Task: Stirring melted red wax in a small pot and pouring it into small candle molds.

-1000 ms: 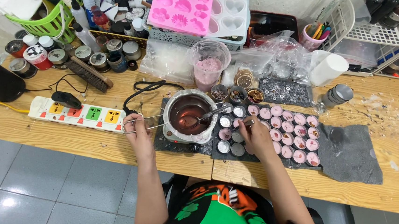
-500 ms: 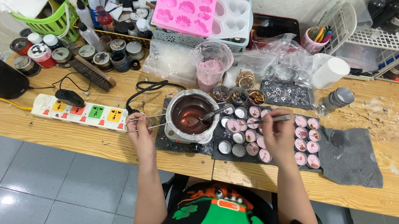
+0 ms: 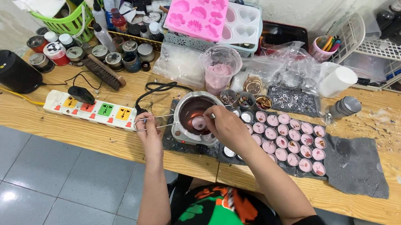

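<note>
Melting pot (image 3: 195, 118) sits on dark mat (image 3: 172, 143) at table's (image 3: 67, 131) front edge, brown-pink liquid inside. I see my left hand (image 3: 146, 128) closed on its wire handle (image 3: 155, 122). My right hand (image 3: 225, 127) pinches small round tin (image 3: 199, 123) over pot's liquid, metal tool (image 3: 212, 116) against fingers. Just right of it, rows of filled pink tins (image 3: 288, 142) on mat. Further left, white power strip (image 3: 90, 110); behind pot, plastic cup (image 3: 219, 70) of pink flakes, pink silicone mould (image 3: 196, 11).
</note>
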